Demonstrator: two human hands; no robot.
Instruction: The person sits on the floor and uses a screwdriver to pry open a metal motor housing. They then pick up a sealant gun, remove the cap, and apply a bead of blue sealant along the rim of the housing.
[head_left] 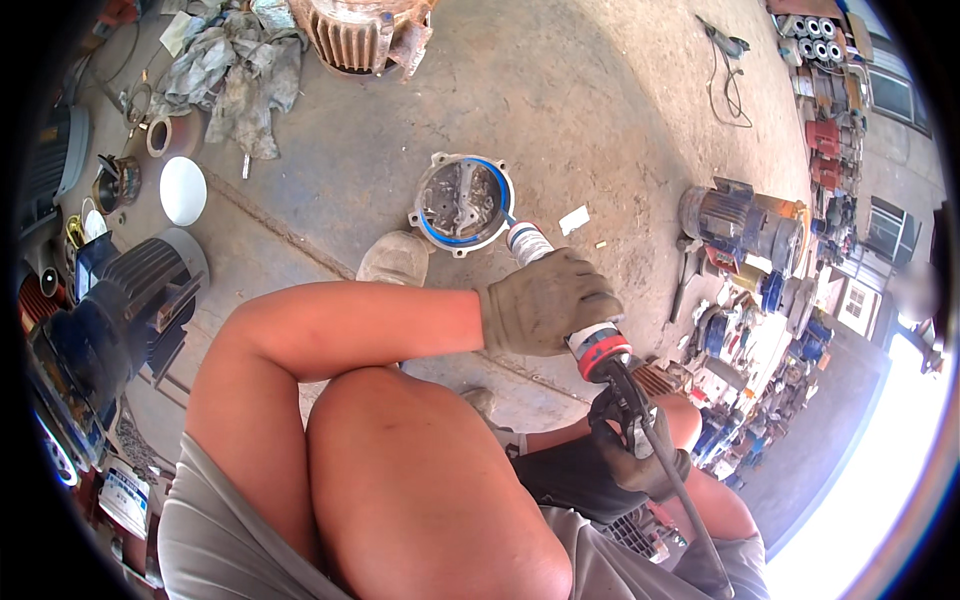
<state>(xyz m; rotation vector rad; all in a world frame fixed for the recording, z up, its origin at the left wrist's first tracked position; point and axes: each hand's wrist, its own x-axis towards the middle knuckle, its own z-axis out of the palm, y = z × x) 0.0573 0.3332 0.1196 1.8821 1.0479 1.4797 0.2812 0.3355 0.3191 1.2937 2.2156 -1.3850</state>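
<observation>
A round metal motor end cover [417,183] with lugs around its rim lies on the floor ahead of me. Blue sealant [503,188] runs along part of its rim, on the far right side and along the near edge. My left hand [548,302], in a grey-brown work glove, wraps around a sealant cartridge [529,243]. The nozzle tip meets the cover's right rim. Behind it, my gloved right hand [640,462] grips the handle of the caulking gun [625,390], whose long rod [690,510] points back toward me.
Beyond the cover stands a rusty finned motor housing [345,35], with grey rags [235,80] to its left. A white disc [183,191] and a dark finned motor [130,310] are at left. Another motor [740,222] and many parts line the right. My shoe [393,260] is beside the cover.
</observation>
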